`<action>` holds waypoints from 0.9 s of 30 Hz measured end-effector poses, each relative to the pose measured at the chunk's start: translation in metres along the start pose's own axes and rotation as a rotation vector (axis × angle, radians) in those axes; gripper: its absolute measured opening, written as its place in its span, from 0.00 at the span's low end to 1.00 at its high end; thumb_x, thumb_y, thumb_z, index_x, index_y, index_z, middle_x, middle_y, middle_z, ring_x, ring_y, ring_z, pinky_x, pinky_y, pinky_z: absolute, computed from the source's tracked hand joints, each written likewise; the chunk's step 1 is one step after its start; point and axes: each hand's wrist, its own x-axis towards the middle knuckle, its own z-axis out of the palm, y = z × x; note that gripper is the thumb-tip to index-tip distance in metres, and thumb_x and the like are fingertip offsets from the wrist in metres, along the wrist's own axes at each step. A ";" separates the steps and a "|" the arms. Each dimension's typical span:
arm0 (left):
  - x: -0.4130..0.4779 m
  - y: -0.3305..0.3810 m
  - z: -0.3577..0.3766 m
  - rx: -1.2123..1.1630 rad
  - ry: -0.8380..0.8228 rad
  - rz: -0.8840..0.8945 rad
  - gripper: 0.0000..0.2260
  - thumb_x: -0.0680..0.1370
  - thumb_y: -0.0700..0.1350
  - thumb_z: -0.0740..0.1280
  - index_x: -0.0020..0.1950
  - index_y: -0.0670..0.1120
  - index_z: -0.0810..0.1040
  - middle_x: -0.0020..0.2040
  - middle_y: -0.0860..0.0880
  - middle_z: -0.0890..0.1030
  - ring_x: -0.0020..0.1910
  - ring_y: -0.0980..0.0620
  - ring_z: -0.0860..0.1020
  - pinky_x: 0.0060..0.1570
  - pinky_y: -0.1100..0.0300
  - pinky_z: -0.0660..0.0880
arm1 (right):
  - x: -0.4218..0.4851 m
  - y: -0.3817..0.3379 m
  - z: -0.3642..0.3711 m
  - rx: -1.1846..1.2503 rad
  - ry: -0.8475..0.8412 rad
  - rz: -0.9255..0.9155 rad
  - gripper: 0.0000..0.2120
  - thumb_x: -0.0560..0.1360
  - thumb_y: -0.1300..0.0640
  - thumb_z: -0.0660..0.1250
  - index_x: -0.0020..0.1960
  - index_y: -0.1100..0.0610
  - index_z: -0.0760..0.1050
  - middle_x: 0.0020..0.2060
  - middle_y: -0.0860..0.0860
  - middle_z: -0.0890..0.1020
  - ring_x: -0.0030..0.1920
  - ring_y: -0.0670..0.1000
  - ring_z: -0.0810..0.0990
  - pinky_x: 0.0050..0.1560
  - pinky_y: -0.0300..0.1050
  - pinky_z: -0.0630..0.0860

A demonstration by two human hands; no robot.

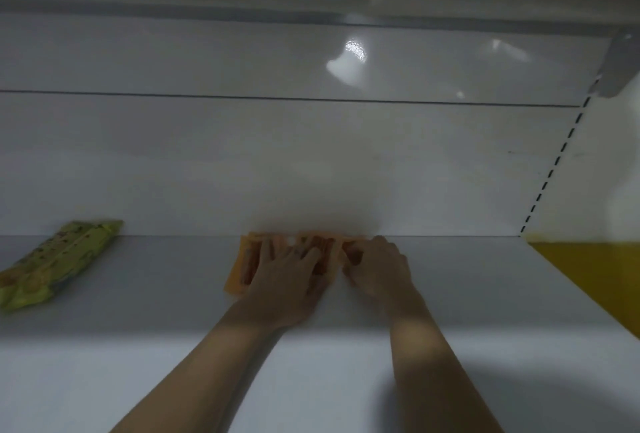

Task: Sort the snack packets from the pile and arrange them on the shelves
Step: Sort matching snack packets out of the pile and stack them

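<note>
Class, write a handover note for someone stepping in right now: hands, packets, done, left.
Left hand: flat, pressing the orange packet at the back of the white shelf.
Right hand: fingers curled, seems to pinch that packet's right end.
Green packet: lies at the shelf's left, untouched.
Done: two packets on the shelf.
Left: release the orange one; the pile is out of view.

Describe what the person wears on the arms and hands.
Both forearms are bare to the frame's edge; no sleeves show. The left hand and right hand wear no gloves, and no watch or bracelet shows. Blur hides any ring.
</note>
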 end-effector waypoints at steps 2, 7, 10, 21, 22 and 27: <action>-0.001 -0.005 0.002 0.009 -0.024 0.018 0.24 0.80 0.63 0.47 0.68 0.53 0.68 0.77 0.51 0.64 0.69 0.46 0.69 0.70 0.43 0.57 | 0.003 0.003 0.001 -0.026 -0.012 0.038 0.17 0.79 0.41 0.59 0.60 0.46 0.79 0.59 0.54 0.75 0.63 0.58 0.72 0.62 0.50 0.68; -0.001 -0.014 0.007 0.080 -0.021 0.067 0.23 0.76 0.63 0.51 0.62 0.57 0.76 0.59 0.48 0.81 0.55 0.41 0.80 0.53 0.41 0.70 | 0.006 0.019 -0.002 -0.042 0.023 0.137 0.19 0.82 0.43 0.54 0.62 0.49 0.78 0.60 0.56 0.73 0.63 0.59 0.69 0.62 0.52 0.65; -0.001 -0.013 0.010 0.081 0.005 0.069 0.21 0.76 0.63 0.53 0.62 0.61 0.78 0.56 0.48 0.83 0.55 0.40 0.80 0.51 0.39 0.71 | 0.006 0.016 -0.006 -0.071 0.057 0.098 0.16 0.79 0.47 0.60 0.65 0.46 0.75 0.64 0.54 0.72 0.65 0.59 0.68 0.63 0.52 0.64; 0.003 -0.015 0.006 -0.029 -0.102 -0.009 0.34 0.78 0.63 0.46 0.81 0.49 0.50 0.76 0.47 0.66 0.72 0.46 0.67 0.69 0.48 0.54 | 0.002 0.002 0.000 -0.151 -0.084 -0.022 0.21 0.77 0.37 0.62 0.66 0.44 0.77 0.66 0.51 0.74 0.70 0.59 0.67 0.70 0.54 0.58; 0.000 -0.013 0.002 -0.015 -0.102 -0.005 0.33 0.77 0.63 0.45 0.80 0.51 0.52 0.74 0.48 0.69 0.70 0.46 0.69 0.69 0.48 0.54 | 0.002 0.003 -0.002 -0.165 -0.067 -0.023 0.22 0.77 0.37 0.62 0.66 0.45 0.76 0.66 0.51 0.73 0.69 0.59 0.66 0.69 0.54 0.58; -0.005 -0.015 -0.006 -0.040 -0.040 0.027 0.27 0.78 0.64 0.47 0.70 0.55 0.73 0.68 0.53 0.76 0.65 0.47 0.74 0.65 0.49 0.57 | -0.001 -0.004 0.002 -0.118 -0.064 -0.137 0.20 0.79 0.43 0.62 0.70 0.43 0.70 0.69 0.48 0.73 0.69 0.55 0.67 0.69 0.54 0.58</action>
